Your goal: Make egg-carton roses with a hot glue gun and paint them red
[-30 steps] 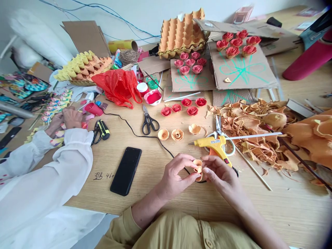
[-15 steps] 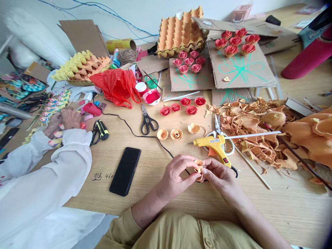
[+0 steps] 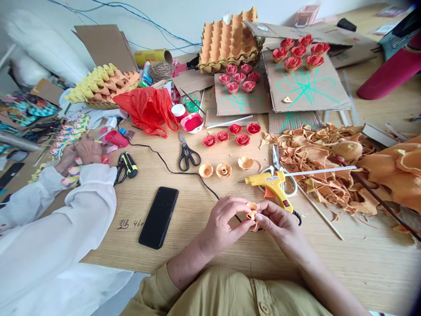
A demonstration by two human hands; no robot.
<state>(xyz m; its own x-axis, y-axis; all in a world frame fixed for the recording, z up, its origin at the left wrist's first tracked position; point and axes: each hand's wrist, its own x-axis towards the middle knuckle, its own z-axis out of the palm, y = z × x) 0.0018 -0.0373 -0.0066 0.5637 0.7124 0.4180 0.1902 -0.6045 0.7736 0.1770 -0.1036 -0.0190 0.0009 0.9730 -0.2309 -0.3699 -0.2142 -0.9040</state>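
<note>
Pinching, left hand point(image 3: 222, 219) and right hand point(image 3: 279, 221): fingertips grip 1 orange flower point(image 3: 252, 215) at the near side of the table point(image 3: 362, 274).
Orange flower: thin-looking petals could tear or crush if the fingers squeeze unevenly.
Glue gun point(image 3: 272, 182): lies just on the far side of the right hand, nozzle left; a stray knuckle could bump it.
Black cord point(image 3: 208, 186): passes close to the hands; a snagging wrist could drag it.

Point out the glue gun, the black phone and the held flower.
Glue gun point(image 3: 278, 184), head view: yellow body.
Black phone point(image 3: 158, 218), head view: middle of screen.
Held flower point(image 3: 251, 215), head view: curled centre.
</note>
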